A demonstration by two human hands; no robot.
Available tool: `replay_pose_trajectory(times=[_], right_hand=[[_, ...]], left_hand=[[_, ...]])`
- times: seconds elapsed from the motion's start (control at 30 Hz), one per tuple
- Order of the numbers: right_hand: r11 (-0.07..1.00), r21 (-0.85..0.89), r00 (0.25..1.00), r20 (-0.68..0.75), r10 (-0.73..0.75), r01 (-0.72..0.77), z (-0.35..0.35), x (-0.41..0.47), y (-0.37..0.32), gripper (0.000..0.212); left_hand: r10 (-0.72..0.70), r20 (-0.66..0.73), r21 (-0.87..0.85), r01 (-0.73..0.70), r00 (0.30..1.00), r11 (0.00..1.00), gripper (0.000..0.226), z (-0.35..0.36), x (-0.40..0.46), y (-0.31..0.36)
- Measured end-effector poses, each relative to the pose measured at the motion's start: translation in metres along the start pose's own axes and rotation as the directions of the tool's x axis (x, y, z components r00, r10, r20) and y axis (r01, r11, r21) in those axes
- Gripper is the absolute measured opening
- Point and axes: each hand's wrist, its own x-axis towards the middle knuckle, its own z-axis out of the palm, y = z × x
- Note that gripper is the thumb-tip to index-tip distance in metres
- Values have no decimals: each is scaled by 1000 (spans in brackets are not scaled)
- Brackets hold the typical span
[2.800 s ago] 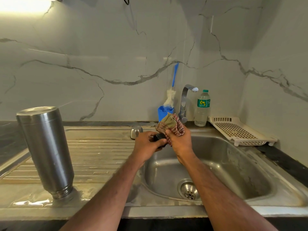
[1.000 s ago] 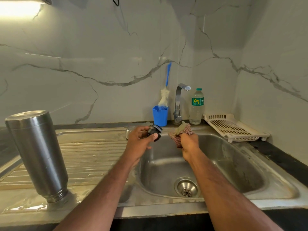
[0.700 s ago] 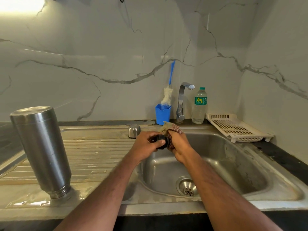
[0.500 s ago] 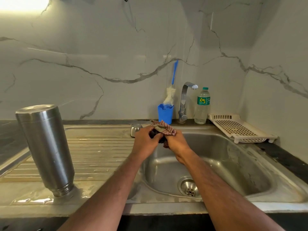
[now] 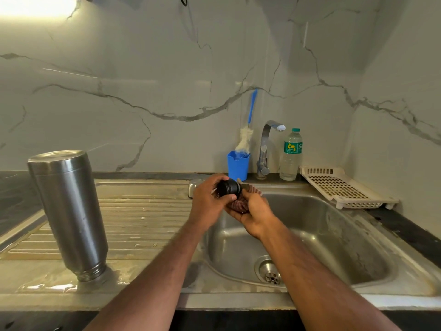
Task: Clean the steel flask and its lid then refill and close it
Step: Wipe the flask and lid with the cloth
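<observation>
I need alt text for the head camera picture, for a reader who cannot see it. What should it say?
Over a steel sink, the left hand holds a black lid while the right hand holds a cloth under it. A steel flask stands upside down on the wet drainboard to the left.

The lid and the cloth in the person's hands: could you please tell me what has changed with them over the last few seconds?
Half a second ago the cloth was draped over the black lid; now it has dropped under the lid, bunched in the right hand, and the lid's top is bare. The left hand still grips the lid over the sink. The steel flask stays upside down on the drainboard.
</observation>
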Motion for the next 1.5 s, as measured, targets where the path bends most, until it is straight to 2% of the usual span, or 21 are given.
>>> replay_pose_trajectory(times=[0.1,0.17,0.23,0.4,0.5,0.7,0.8,0.87,1.17,1.5], right_hand=[[982,-188,999,-13,-37,33,-1,-2,-1,22],[930,-358,996,-3,-94,87,-3,-4,-3,17],[889,-438,989,3,-145,131,-5,-4,-3,13],[922,-355,985,-24,-171,152,-10,-10,-11,10],[953,-277,992,5,-125,121,-10,-15,-12,12],[950,-304,991,127,-37,75,13,-34,0,15],[953,-290,983,180,-37,89,20,-45,2,16],[956,-280,983,182,-38,89,21,-52,4,16],[923,-374,981,195,-11,85,18,-78,10,21],[904,-412,979,204,-29,112,12,-95,13,21]], left_hand=[[67,5,173,-67,998,983,51,-4,1,-7],[72,70,261,-88,995,961,50,-8,2,-11],[36,150,336,-85,988,938,51,-11,3,-12],[-100,182,342,32,978,939,59,-26,-7,-4],[-162,79,324,129,984,937,64,-45,-15,3],[-96,-2,424,88,995,901,39,-91,-43,36],[-176,-17,466,163,984,870,47,-115,-60,48],[-211,-2,510,182,978,841,43,-128,-72,56],[-233,42,661,148,972,736,36,-164,-115,87],[-263,11,751,166,965,639,39,-170,-134,86]])
